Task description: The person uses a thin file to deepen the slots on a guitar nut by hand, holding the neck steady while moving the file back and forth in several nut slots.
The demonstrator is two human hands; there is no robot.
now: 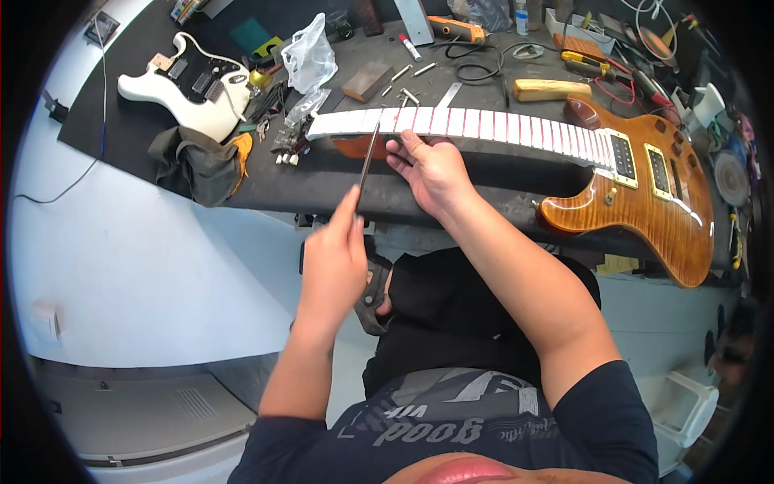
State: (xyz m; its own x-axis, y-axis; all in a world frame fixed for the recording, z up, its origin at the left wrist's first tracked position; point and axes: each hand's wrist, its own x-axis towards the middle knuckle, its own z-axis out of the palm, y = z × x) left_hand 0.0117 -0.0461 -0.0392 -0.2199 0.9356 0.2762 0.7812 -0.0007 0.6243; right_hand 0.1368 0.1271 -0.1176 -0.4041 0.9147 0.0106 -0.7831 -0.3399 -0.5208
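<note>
Clasping a slim metal file [369, 160], the left hand [334, 258] sits just toward 9 o'clock from the centre of the view, slightly blurred, its grip closed on the near end while the tip points toward 12 o'clock over the fretboard [484, 126]. That fretboard, white between reddish fret lines, belongs to an amber electric guitar [677, 230] whose body lies at 3 o'clock, reaching past the near edge of the dark worktop [270, 185], with the neck running toward 9 o'clock. The right hand [438, 169] is at 1 o'clock, thumb at the neck's near edge and fingers partly curled; whether its grip is closed around the neck, I cannot tell. At 10 o'clock lies a white guitar body [157, 93], with a crumpled dark cloth [189, 169] just beside it. A clear plastic bag [309, 56] sits at 11 o'clock, a wooden block [368, 81] at 12, and a yellowish wooden bar [552, 90] between 1 and 2.
</note>
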